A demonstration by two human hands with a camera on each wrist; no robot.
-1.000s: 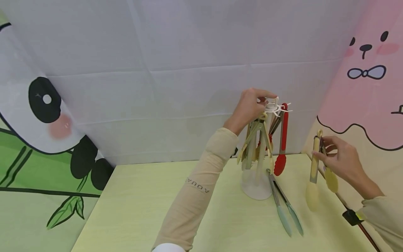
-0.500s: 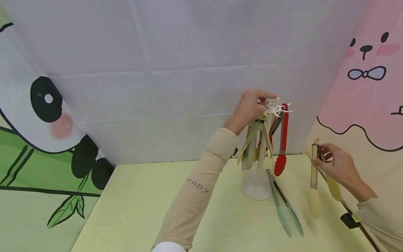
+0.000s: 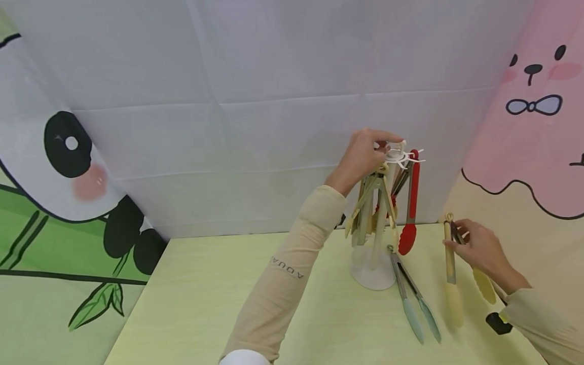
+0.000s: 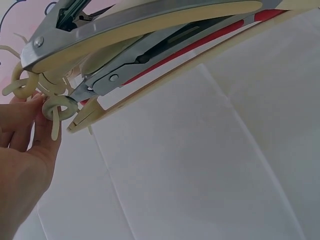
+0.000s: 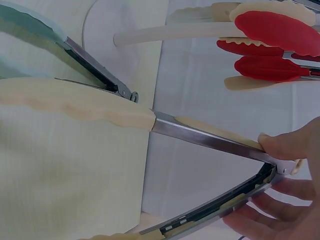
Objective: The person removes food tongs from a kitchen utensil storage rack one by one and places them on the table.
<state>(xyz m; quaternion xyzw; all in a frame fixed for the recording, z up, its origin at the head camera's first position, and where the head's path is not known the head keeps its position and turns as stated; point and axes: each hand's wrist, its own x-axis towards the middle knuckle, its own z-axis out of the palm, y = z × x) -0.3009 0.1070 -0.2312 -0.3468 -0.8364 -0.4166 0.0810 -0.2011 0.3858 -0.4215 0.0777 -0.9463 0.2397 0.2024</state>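
At the top of a white rotating utensil rack point(image 3: 373, 274), my left hand point(image 3: 362, 154) pinches the centre by the hooks. Cream and green-handled tongs hang under that hand. Red tongs point(image 3: 412, 203) hang on the rack's right side. My right hand point(image 3: 485, 251) holds yellow-cream tongs point(image 3: 450, 263) near their hinge end, tips downward. In the right wrist view these tongs point(image 5: 200, 137) have spread arms, thumb on one and fingers along the other. Whether their tips touch the table is unclear. Pale green tongs point(image 3: 412, 301) lie on the table between rack and right hand.
The pale yellow table point(image 3: 219, 299) reaches back to a hanging white cloth point(image 3: 251, 137). A dark rod with a black block point(image 3: 498, 323) runs along the table's right side, partly behind the right arm. Printed cloths border both sides.
My right hand has moved down and left, bringing the yellow-cream tongs lower, near the table. The left hand stays at the rack's top.
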